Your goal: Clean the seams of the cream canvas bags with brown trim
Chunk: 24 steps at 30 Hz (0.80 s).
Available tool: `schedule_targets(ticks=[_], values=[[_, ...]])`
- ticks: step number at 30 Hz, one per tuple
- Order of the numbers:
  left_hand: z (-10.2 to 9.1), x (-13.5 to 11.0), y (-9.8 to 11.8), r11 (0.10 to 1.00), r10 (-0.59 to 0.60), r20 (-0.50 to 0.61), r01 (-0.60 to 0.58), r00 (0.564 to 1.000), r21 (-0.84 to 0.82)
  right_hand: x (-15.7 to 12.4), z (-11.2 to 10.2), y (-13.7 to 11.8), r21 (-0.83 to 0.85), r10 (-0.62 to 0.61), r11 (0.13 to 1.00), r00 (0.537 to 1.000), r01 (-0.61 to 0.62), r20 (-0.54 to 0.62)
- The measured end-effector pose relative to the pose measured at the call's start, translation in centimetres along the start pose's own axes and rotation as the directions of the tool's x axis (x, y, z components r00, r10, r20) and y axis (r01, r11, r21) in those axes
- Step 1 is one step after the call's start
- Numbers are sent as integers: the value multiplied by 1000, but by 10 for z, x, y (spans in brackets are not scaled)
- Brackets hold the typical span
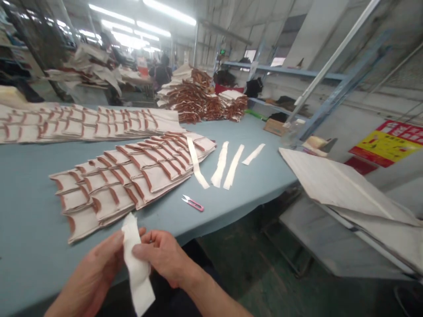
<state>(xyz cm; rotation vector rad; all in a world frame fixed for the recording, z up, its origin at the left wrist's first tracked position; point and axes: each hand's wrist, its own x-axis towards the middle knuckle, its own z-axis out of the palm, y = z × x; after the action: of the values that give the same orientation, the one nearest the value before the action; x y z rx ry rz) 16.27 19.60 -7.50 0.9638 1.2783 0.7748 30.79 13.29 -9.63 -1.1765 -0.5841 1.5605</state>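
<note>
A white fabric strip (137,275) hangs between my hands at the table's front edge. My left hand (105,257) grips its left side near the top, fingers partly hidden behind it. My right hand (161,255) pinches the strip from the right, thumb lying across its front. Just beyond, overlapping cream fabric pieces with brown edging (115,180) lie in rows on the table. Pink-handled thread snips (193,203) rest to the right of them, blades apart. Several more white strips (220,165) are laid out farther right, one of them touching the fabric pieces.
The blue-covered table (228,215) has its edge at my right. Another long row of edged pieces (82,123) lies at the back left, and tall stacks (194,94) stand at the far end. A side table with large sheets (350,189) is on the right. A person (161,70) is in the background.
</note>
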Motion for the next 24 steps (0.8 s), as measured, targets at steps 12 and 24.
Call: schedule_targets(ticks=[12, 24], values=[[140, -23, 11, 997, 69, 87, -67, 994, -24, -63, -94, 4, -164, -232, 965, 956, 203, -181], [194, 68, 4, 785, 373, 486, -548, 790, 289, -37, -173, -38, -594, -368, 804, 809, 30, -458]])
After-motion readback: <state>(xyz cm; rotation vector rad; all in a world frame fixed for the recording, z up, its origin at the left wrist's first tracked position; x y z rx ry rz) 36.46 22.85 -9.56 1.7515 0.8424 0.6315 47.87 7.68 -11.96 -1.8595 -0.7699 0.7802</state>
